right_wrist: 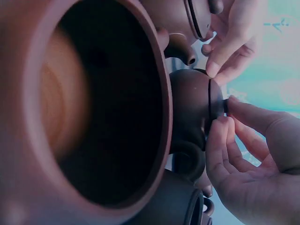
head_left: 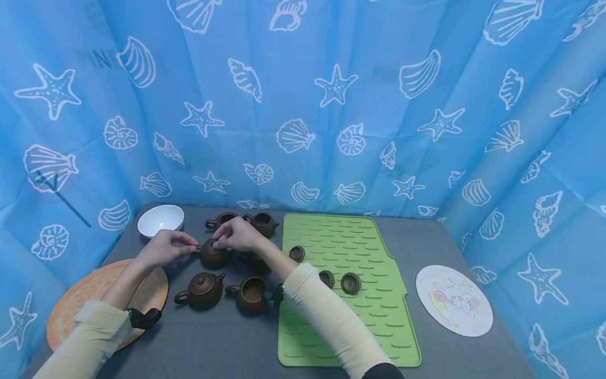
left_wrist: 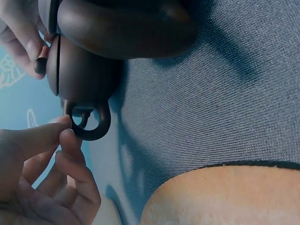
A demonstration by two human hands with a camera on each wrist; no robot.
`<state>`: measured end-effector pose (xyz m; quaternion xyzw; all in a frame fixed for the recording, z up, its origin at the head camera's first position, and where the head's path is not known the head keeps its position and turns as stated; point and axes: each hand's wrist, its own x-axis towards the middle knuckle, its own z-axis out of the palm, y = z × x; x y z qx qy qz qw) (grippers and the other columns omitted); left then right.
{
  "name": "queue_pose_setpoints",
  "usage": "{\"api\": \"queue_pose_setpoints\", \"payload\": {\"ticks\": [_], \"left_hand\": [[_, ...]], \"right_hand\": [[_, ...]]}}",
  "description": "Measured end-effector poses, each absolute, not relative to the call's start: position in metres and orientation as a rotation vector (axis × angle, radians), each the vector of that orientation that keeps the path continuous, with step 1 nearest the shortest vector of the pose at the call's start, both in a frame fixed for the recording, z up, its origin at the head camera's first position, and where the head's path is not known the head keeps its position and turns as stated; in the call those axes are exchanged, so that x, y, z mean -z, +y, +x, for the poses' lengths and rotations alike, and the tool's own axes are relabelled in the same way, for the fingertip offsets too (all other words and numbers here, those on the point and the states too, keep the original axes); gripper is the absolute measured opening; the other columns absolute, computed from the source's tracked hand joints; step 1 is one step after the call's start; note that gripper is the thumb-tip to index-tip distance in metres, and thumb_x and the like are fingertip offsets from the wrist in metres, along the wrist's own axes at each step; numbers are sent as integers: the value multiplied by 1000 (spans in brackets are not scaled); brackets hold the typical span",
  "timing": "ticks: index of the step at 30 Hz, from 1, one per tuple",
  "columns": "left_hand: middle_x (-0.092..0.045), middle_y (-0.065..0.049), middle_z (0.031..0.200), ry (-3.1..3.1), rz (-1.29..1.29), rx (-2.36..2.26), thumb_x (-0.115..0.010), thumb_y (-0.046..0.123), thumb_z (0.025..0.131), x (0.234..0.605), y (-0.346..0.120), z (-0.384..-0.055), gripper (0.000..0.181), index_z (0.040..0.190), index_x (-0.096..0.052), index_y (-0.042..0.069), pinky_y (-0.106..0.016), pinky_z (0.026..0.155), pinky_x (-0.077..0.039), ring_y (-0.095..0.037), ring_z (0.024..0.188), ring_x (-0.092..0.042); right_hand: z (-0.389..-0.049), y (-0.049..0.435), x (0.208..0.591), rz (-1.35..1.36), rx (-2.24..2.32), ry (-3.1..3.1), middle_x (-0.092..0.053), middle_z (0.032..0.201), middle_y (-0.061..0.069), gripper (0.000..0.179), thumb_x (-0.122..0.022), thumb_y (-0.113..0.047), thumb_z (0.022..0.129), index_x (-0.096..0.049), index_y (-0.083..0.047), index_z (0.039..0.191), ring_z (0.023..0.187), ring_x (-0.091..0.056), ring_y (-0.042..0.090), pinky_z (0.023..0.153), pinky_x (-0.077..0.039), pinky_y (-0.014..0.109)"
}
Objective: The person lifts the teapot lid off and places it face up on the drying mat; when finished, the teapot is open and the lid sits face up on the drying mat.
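My left hand (head_left: 163, 251) pinches the ring handle (left_wrist: 102, 127) of a small brown clay teapot (head_left: 215, 258) between thumb and fingertips. On top of that teapot, my right hand (head_left: 239, 235) pinches the knob of its lid (right_wrist: 215, 101); the lid sits over the opening, with a thin dark seam beneath. Nearer to me stands a lidded teapot (head_left: 202, 296), and beside it a lidless one (head_left: 249, 310). Two more lidless teapots, one at back left (head_left: 211, 223) and one behind my right hand (head_left: 268, 227), stand farther off. My right wrist partly hides another teapot (head_left: 256, 263).
Three small lids, one farther (head_left: 296, 253) and two nearer (head_left: 326, 279) (head_left: 351, 283), lie on a green mat (head_left: 350, 337). A white bowl (head_left: 161, 221) stands at back left, a round orange board (head_left: 78, 308) at left. At right lies a white disc (head_left: 454, 300) with a drawing.
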<state>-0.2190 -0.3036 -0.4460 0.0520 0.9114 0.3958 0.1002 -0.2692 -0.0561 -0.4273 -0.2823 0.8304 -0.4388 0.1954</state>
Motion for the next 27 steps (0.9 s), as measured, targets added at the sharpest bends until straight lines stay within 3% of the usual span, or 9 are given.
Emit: {"api": "queue_pose_setpoints", "payload": {"ticks": [9,22,25,27], "left_hand": [[-77,-22,109,2705,185,-1171,-68,14,106,445,-304,-220,24,123,-77,0,-35,67,-59,-26,86,-68],[-78,-20,107,2750,209,-1133,-69,11,105,446,-303,-220,21,120,-78,0,-31,65,-58,-24,83,-70],[-78,-19,106,2760,195,-1121,-70,11,105,446,-302,-220,20,120,-78,0,-31,64,-58,-24,82,-69],[-77,-20,105,2762,196,-1120,-70,11,105,446,-302,-219,20,119,-78,0,-31,63,-57,-25,81,-70]], "right_hand": [[-263,-65,427,-857,1053,2511,-65,81,-4,9,-75,-18,104,-76,-10,108,68,-57,5,61,-45,16],[-260,-47,418,-853,1213,2454,-67,85,-2,9,-73,-18,105,-77,-10,108,70,-61,6,62,-51,17],[-260,-35,414,-854,1279,2420,-71,91,2,12,-72,-18,106,-77,-8,111,72,-66,13,62,-52,18],[-260,-24,412,-849,1320,2403,-74,99,7,14,-71,-17,107,-76,-7,114,77,-72,24,62,-53,19]]}}
